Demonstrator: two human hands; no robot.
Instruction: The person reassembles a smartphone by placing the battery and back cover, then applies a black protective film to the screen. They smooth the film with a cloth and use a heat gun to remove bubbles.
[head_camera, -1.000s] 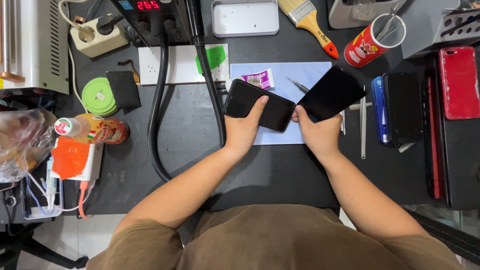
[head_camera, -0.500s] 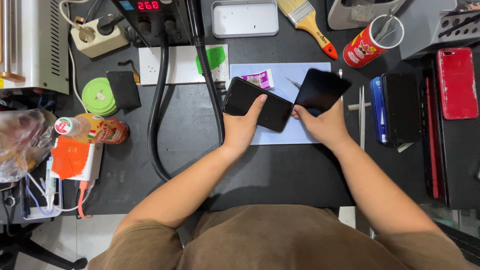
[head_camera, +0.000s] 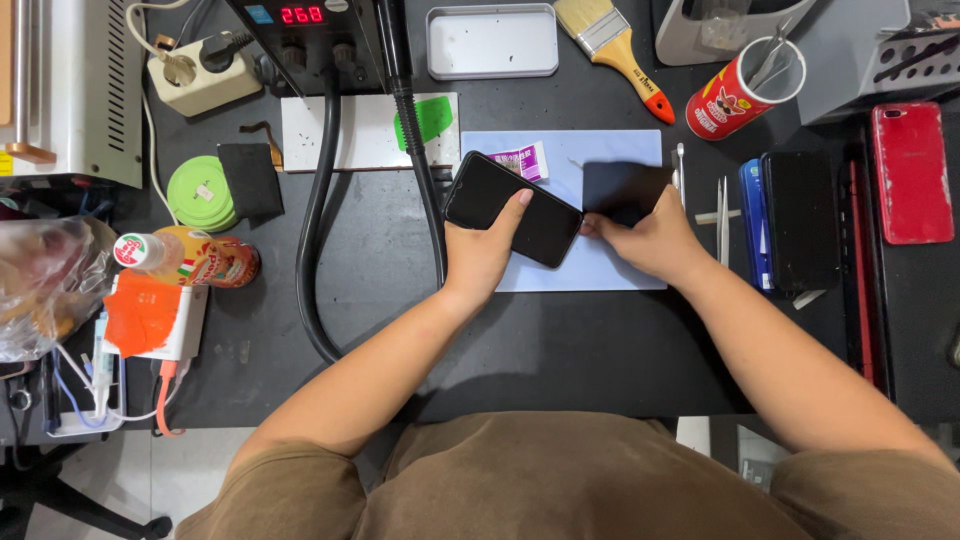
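Observation:
My left hand (head_camera: 487, 255) grips a black phone (head_camera: 510, 207) lying tilted over the left part of a pale blue work mat (head_camera: 580, 270). My right hand (head_camera: 648, 240) holds a thin black screen panel (head_camera: 622, 190) pressed flat on the mat just right of the phone. A small purple and white packet (head_camera: 521, 160) lies on the mat behind the phone.
A thick black hose (head_camera: 318, 230) curves down from a heat station (head_camera: 300, 30) at the back left. A metal tray (head_camera: 492, 41), paintbrush (head_camera: 618, 50) and red cup of tools (head_camera: 735, 95) stand behind. Tweezers (head_camera: 720, 210), dark phones (head_camera: 798, 220) and a red phone (head_camera: 911, 172) lie right.
My right hand has lowered the black panel from a raised, tilted position down onto the mat and shifted it left. The left hand and phone have stayed put.

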